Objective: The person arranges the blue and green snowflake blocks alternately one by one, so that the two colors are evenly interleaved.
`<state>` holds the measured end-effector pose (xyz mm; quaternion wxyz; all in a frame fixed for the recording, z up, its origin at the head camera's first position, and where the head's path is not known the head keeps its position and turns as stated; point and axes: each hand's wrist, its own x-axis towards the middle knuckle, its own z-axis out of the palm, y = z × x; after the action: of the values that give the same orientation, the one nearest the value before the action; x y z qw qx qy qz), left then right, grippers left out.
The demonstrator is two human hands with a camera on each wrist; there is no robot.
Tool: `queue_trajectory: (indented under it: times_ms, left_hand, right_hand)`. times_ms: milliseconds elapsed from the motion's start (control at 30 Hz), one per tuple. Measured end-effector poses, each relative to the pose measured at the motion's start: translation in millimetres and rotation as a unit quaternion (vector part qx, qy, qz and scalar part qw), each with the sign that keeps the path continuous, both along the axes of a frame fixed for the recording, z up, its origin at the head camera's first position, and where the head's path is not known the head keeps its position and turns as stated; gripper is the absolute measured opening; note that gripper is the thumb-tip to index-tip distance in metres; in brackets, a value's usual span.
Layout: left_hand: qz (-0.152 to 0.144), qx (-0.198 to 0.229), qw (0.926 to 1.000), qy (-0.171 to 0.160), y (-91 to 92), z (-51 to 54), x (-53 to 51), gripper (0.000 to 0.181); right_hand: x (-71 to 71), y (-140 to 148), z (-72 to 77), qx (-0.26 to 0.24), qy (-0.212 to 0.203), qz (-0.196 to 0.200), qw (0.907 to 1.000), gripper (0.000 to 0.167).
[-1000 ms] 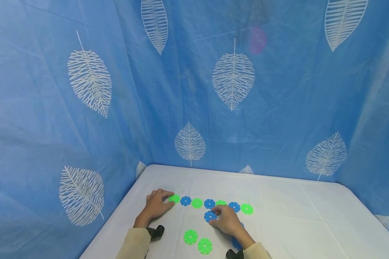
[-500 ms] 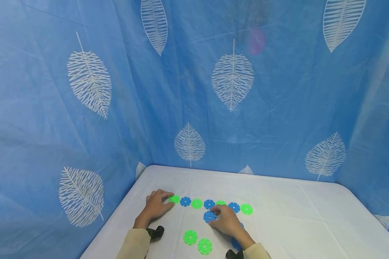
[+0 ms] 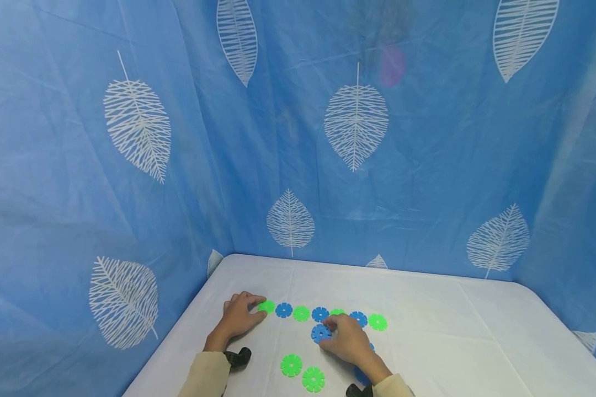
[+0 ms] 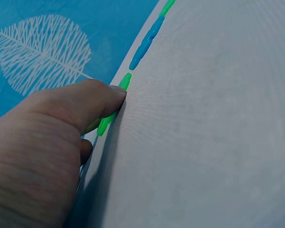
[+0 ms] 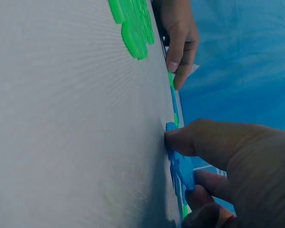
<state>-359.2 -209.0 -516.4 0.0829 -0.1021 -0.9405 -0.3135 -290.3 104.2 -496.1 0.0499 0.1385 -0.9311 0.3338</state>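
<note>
Flat notched plastic discs, green and blue by turns, lie in a row across the white table. My left hand (image 3: 238, 315) is at the row's left end, its thumb and a finger pinching the edges of a green disc (image 3: 266, 307), which the left wrist view shows on the table. Just in front of the row's middle, my right hand (image 3: 349, 339) holds a blue disc (image 5: 183, 168) between thumb and fingertips. This hand partly covers a green disc (image 3: 338, 312) in the row. Under its wrist, other blue discs (image 3: 361, 376) show only in part.
Two loose green discs (image 3: 291, 365) lie between the forearms, nearer the table's front. The row ends on the right with a green disc (image 3: 377, 322). Blue cloth (image 3: 417, 220) with white leaf prints hangs behind and to the left of the table (image 3: 457, 331).
</note>
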Motion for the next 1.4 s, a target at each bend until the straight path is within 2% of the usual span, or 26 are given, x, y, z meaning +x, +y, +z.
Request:
queue_trajectory:
  times_ms: [100, 233, 333, 467, 600, 833, 967, 1100, 1200, 1300, 1400]
  left_hand:
    - [0.000, 0.000, 1.0000, 0.002, 0.1, 0.0, -0.3, 0.036]
    - [-0.001, 0.002, 1.0000, 0.005, 0.6, -0.1, -0.6, 0.036]
    - [-0.001, -0.001, 1.0000, 0.004, 0.2, -0.7, -0.7, 0.036]
    - [0.001, 0.001, 1.0000, 0.004, -1.6, -1.1, -0.3, 0.036]
    - [0.001, 0.003, 1.0000, 0.001, -2.3, -1.0, -0.1, 0.036]
    - [0.002, 0.005, 1.0000, -0.002, -1.4, -1.3, 0.4, 0.037]
    - [0.002, 0.007, 1.0000, -0.002, -1.3, -0.5, 0.8, 0.037]
    - [0.002, 0.005, 1.0000, -0.002, -1.5, -0.1, 0.6, 0.037]
    - [0.002, 0.000, 1.0000, -0.003, -1.3, -0.1, 0.5, 0.037]
    - [0.002, -0.003, 1.0000, -0.005, -1.0, -0.2, 0.4, 0.037]
    - [0.001, -0.003, 1.0000, -0.005, -0.8, -0.5, 0.2, 0.037]
  right_hand:
    - [0.2, 1, -0.1, 0.034, 0.031, 0.002, 0.9989, 0.044]
    - [0.1, 1, -0.3, 0.091, 0.081, 0.001, 0.9926, 0.045]
    - [-1.1, 0, -0.5, 0.109, 0.112, 0.001, 0.9877, 0.044]
    - [-3.0, 0, -1.2, 0.094, 0.168, 0.001, 0.9813, 0.040]
    - [-2.8, 0, 0.8, 0.047, 0.209, 0.002, 0.9767, 0.037]
    - [-0.8, 5, 15.5, -0.031, 0.220, 0.002, 0.9749, 0.037]
    - [-1.2, 14, 29.2, -0.047, 0.267, -0.002, 0.9626, 0.039]
    - [-4.7, 27, 37.5, -0.036, 0.316, -0.013, 0.9479, 0.042]
    - [-6.0, 37, 42.7, -0.029, 0.324, -0.030, 0.9452, 0.043]
    - [-4.7, 47, 49.0, -0.033, 0.308, -0.044, 0.9500, 0.042]
    - [-3.7, 57, 52.9, -0.039, 0.277, -0.050, 0.9587, 0.040]
